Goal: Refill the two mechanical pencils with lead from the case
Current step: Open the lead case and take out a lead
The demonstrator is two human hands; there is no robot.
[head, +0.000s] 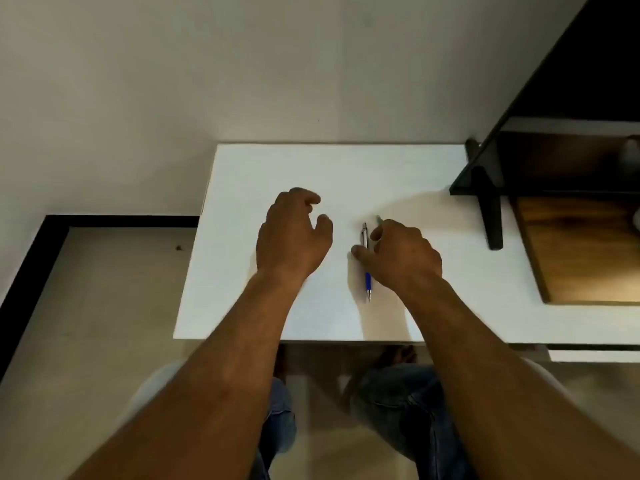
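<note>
On the white table (242, 306), the right hand (401, 258) covers the blue-silver pencil (367, 282), seemingly pinching the green pencil (378, 219). I see the left hand (292, 237) relaxed, empty.

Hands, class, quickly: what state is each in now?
Left hand: loosely curled, nothing visible held.
Right hand: curled over green-tipped pencil; grip cannot be told.

My right grip (401, 254) covers nearly all of the green pencil (378, 219). Only its tip shows past my forefinger, and whether I pinch it or just lie over it I cannot tell. My thumb hides the middle of the blue and silver pencil (367, 282). My left grip (293, 237) curls its fingers out of sight. The table (311, 168) runs off the right edge, as does the dark shelf (571, 161) at its far right corner, holding a pale blur (633, 147).
</note>
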